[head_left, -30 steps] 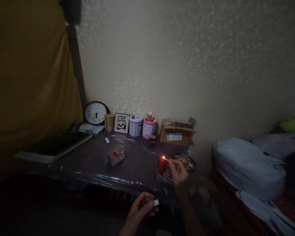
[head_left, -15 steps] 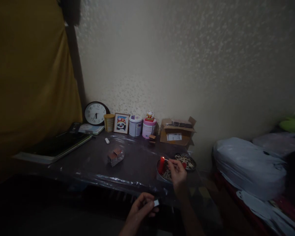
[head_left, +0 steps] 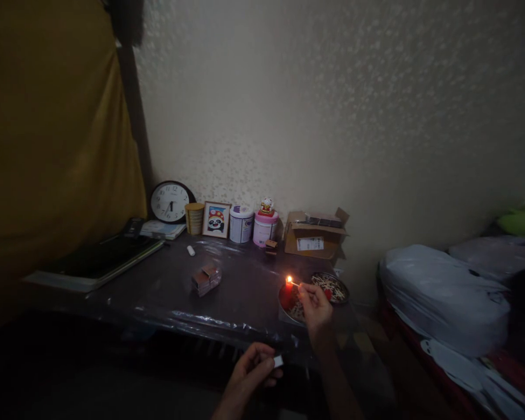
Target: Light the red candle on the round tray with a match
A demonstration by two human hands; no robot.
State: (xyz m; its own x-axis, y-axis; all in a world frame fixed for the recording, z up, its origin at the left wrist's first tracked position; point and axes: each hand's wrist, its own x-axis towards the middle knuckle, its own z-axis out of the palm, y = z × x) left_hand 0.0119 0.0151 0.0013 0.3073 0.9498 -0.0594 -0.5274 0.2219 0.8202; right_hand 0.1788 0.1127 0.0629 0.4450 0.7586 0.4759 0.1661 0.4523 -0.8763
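Note:
Between the thumb and fingertips of my right hand [head_left: 317, 308] is a thin matchstick [head_left: 294, 284], pointing left. Its tip meets a bright flame at the top of a short red candle [head_left: 288, 293]. The candle stands in a round dish [head_left: 282, 304] with dark bits in it, partly hidden by that hand. Lower down, in front of the table edge, my left hand [head_left: 252, 371] is closed on a small matchbox [head_left: 279, 361]; only its white end shows.
Behind the right hand lies a dish [head_left: 346, 296] of matchsticks. Wrapped matchboxes [head_left: 206, 280] sit mid-table. A clock [head_left: 170, 201], picture frame [head_left: 216, 220], tubs [head_left: 241, 224] and cardboard box [head_left: 311, 239] line the wall. A book [head_left: 91, 268] lies left; bags [head_left: 441, 297] are at right.
The flame at the candle's top has grown larger and brighter, lighting the candle and fingertips. Both hands have stayed almost still.

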